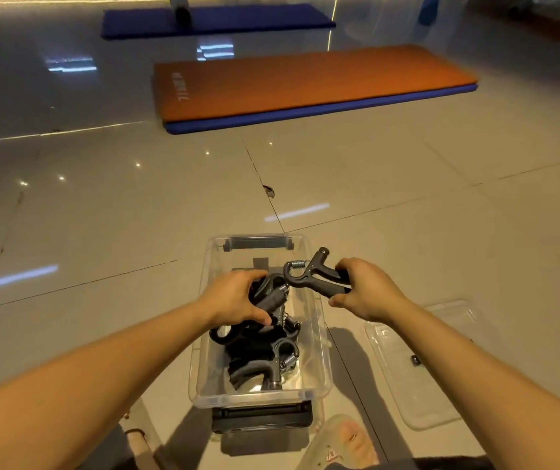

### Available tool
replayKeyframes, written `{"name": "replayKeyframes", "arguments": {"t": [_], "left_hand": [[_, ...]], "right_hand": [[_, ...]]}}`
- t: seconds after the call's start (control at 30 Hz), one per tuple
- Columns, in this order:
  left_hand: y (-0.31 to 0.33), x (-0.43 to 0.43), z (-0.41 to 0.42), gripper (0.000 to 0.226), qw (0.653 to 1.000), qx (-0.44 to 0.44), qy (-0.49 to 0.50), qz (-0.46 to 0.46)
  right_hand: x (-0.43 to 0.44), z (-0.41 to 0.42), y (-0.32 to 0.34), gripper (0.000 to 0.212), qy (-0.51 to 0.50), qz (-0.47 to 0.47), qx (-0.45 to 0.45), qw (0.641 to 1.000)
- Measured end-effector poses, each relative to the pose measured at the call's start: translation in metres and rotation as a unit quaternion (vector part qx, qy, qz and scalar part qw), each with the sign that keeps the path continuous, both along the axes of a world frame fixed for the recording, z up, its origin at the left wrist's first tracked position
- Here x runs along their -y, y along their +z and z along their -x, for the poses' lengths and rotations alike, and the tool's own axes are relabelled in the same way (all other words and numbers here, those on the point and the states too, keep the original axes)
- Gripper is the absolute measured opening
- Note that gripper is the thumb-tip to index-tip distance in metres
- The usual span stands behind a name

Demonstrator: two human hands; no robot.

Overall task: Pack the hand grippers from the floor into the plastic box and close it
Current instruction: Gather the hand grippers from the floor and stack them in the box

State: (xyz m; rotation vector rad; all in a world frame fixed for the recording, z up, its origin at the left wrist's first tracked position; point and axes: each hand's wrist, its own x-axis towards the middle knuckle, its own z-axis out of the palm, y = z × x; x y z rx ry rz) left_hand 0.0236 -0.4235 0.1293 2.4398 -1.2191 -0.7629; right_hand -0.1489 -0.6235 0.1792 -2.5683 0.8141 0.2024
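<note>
Right hand [366, 290]: fingers curled round the handles of a hand gripper [315, 276], spring end pointing left, held above the right rim of the box. Left hand [234, 296]: curled round a second gripper [271, 296], low over the box, on top of the pile [265, 354].

Plastic box [322, 351]: clear, open, on the floor just ahead of the feet. Several grippers heaped in its near and middle part. The far end is mostly bare, so I judge there is room for both pieces.

Progress: well along. No loose grippers show on the floor in view. These two may be the last, but the floor beside and behind the person is out of sight. Left to do: set both down, fetch the lid, close the box.

Lid [420, 368]: flat on the floor, right of the box and apart from it, near the right arm. Tiled floor [102, 215] open all round. Orange mat [305, 79] well off ahead. A slippered foot [343, 439] sits near the box's near right corner, so mind it when bringing the lid across.
</note>
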Motion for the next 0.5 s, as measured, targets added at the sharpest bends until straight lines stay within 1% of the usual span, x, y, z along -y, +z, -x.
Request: {"name": "replayKeyframes", "arguments": {"t": [0.23, 0.4, 0.5], "left_hand": [[-0.047, 0.022, -0.015, 0.107, 0.999, 0.014, -0.027, -0.038], [-0.079, 0.028, -0.017, 0.106, 0.996, 0.036, -0.02, -0.078], [-0.091, 0.031, -0.016, 0.105, 0.996, 0.028, -0.008, -0.086]], "right_hand": [[0.017, 0.004, -0.022, 0.055, -0.008, -0.006, -0.008, 1.0], [0.021, 0.001, -0.031, 0.056, -0.003, -0.007, -0.002, 1.0], [0.023, -0.006, -0.035, 0.056, 0.015, 0.001, 0.001, 1.0]]}}
